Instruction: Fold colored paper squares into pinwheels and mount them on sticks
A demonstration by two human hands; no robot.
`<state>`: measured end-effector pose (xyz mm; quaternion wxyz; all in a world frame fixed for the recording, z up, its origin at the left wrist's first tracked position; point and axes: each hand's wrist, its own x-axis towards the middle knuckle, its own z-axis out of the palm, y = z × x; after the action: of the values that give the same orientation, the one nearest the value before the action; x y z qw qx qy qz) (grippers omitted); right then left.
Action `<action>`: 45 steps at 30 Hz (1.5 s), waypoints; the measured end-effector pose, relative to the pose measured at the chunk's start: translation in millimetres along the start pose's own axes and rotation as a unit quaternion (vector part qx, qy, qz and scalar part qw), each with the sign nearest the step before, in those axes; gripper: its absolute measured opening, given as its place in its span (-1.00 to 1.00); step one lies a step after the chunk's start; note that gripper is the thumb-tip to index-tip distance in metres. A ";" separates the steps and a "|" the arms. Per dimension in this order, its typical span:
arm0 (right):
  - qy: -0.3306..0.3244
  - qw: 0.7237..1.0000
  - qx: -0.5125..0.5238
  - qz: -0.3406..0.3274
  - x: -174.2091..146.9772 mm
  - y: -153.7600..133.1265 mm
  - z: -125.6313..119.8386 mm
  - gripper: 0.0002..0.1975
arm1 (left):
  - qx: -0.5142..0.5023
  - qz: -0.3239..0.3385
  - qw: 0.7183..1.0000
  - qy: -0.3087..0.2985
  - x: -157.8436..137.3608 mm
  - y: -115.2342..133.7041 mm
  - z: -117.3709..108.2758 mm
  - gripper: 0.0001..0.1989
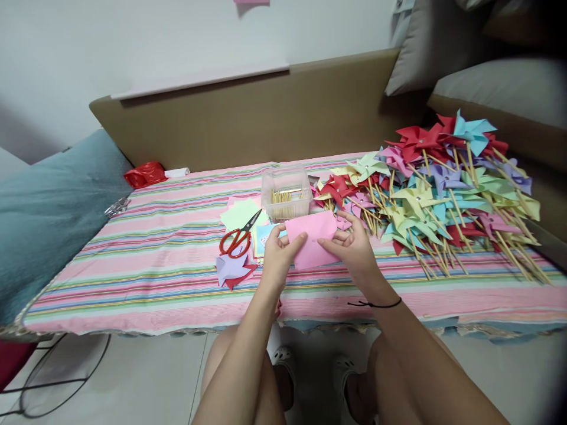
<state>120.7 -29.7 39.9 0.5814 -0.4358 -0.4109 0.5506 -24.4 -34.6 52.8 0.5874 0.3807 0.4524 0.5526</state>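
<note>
A square sheet of pink paper [315, 227] is held up between both hands, with a small mark near its middle. My left hand [283, 251] grips its left edge, thumb on the front face. On the right edge, my right hand [352, 245] pinches it the same way, and a dark cord circles that wrist. Scissors with red handles [234, 241] lie just left of my left hand, across coloured paper sheets [241, 213]. Beneath the handles are purple and red cut paper pieces [230, 269]. Behind the pink sheet stands a clear plastic box [286, 177] with short wooden sticks inside.
Many paper pinwheels on sticks [420, 198] are heaped at the right. Striped cloth [155, 254] covers the surface. At the far left are a red plastic bag [145, 175], a small white object [177, 172] and a shiny metal item [117, 208]. A brown backrest [248, 124] rises behind.
</note>
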 end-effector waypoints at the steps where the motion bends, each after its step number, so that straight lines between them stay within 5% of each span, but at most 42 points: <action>1: -0.002 1.000 0.002 0.000 0.3 0.4 -0.2 -0.20 | 0.001 0.002 1.000 -0.005 -0.2 0.1 0.4 -0.49; 23: -0.018 0.999 0.007 0.026 2.0 2.4 2.3 -0.05 | 0.052 0.035 0.998 0.029 3.3 -7.8 -1.8 -0.41; 30: -0.089 0.992 -0.053 0.074 5.1 -0.9 -10.0 -0.03 | 0.075 -0.002 0.996 0.054 3.8 4.8 -8.5 -0.71; 38: -0.215 0.962 -0.104 0.133 4.0 -2.8 -17.8 -0.04 | 0.150 -0.019 0.988 -0.036 7.2 5.3 -22.1 -0.69; 45: -0.214 0.960 -0.124 0.132 4.2 -0.4 -17.4 -0.07 | 0.129 -0.012 0.990 -0.051 8.8 3.3 -24.5 -0.74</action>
<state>137.7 -26.5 35.4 0.3430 -0.4267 -0.5298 0.6477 -48.9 -26.8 47.6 0.5623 0.4758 0.4936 0.4623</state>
